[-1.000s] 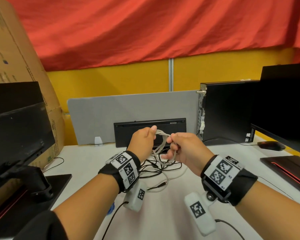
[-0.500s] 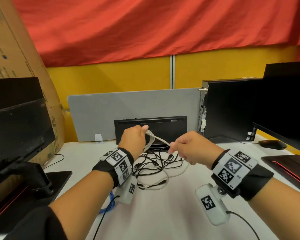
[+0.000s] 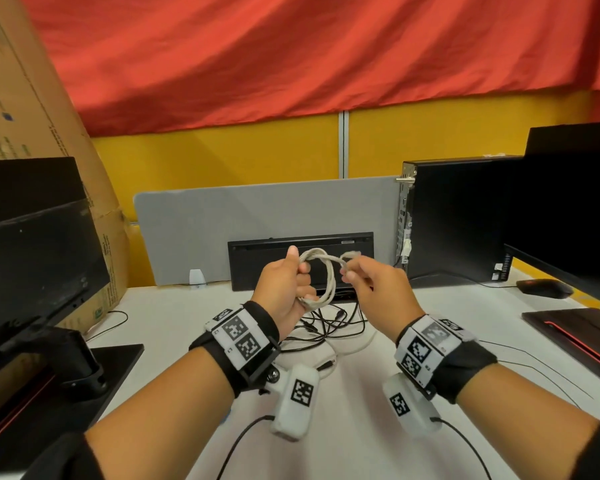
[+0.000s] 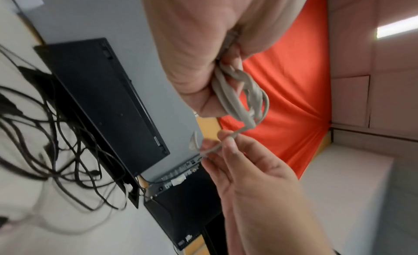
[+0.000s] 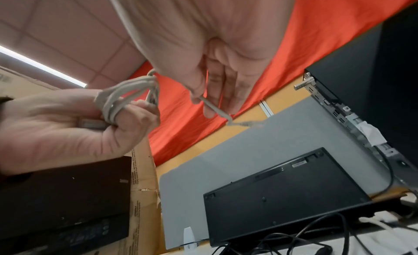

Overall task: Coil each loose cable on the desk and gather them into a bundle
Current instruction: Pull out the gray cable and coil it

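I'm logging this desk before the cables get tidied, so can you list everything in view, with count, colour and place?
Grey-white cable coil: one, pale grey, held above the desk between both hands.
Loose thin cables: several, black, tangled on the desk under the hands; exact count unclear.
White cable: at least one, lying beside the tangle.
Upturned black keyboard: one, leaning on the grey divider panel.
Black desktop computer case: one, right rear.
Black monitors: two, far left and far right.
Black mouse: one, right.
Cardboard box: one, brown, left rear.
Red cloth: one, above the yellow wall.
Left hand: grips the coil.
Right hand: pinches the coil's free end.
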Tool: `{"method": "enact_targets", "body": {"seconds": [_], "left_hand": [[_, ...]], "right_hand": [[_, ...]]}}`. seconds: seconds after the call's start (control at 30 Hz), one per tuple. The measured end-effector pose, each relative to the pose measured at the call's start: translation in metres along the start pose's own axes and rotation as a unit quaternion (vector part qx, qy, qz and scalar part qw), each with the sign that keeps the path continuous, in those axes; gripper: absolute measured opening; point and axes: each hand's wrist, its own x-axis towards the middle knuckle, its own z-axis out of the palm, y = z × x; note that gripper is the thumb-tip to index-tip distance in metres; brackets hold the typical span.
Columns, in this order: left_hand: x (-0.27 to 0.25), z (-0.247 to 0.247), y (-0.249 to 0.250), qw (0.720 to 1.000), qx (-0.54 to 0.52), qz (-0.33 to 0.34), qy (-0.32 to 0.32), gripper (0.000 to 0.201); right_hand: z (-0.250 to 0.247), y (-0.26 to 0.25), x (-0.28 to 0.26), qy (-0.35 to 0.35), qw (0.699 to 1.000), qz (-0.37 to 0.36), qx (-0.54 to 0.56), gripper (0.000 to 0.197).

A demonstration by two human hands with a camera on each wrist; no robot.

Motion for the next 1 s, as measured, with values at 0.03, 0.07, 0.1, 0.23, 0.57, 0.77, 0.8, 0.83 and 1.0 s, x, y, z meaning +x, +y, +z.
{"method": "enact_targets", "body": {"seconds": [0.03, 0.07, 0.1, 0.23, 0.57, 0.77, 0.8, 0.83, 1.0], "left_hand": [[-0.002, 0.003, -0.001, 1.0, -0.02, -0.005, -0.011, 0.046], [-0.003, 0.006, -0.003, 0.999, -0.032, -0.009, -0.02, 0.046], [-0.004, 0.01, -0.004, 0.999, -0.037, -0.011, -0.027, 0.047], [-0.006, 0.02, -0.005, 0.998, -0.05, 0.006, -0.047, 0.049], [0.001, 0.016, -0.01, 0.992, 0.083, 0.084, 0.034, 0.045], [0.001, 0.019, -0.012, 0.981, 0.159, 0.096, 0.058, 0.041], [0.001, 0.019, -0.012, 0.98, 0.163, 0.094, 0.056, 0.042], [0.001, 0.018, -0.012, 0.982, 0.159, 0.091, 0.052, 0.043], [-0.002, 0.011, -0.012, 0.99, 0.122, 0.065, -0.001, 0.045]], "right_hand": [[0.003, -0.001, 0.001, 0.013, 1.0, -0.01, 0.004, 0.015], [0.005, -0.004, 0.001, 0.022, 1.0, -0.015, 0.014, 0.015], [0.008, -0.006, 0.002, 0.025, 0.999, -0.013, 0.035, 0.015], [0.014, -0.017, -0.004, 0.001, 0.98, 0.049, 0.191, 0.014], [0.002, -0.039, -0.017, -0.046, 0.863, 0.19, 0.466, 0.02], [0.009, -0.044, -0.018, 0.045, 0.884, 0.202, 0.42, 0.021], [0.009, -0.044, -0.018, 0.047, 0.879, 0.208, 0.427, 0.023], [0.01, -0.044, -0.018, 0.043, 0.867, 0.214, 0.448, 0.024], [0.004, -0.051, -0.015, -0.031, 0.725, 0.228, 0.65, 0.028]]}}
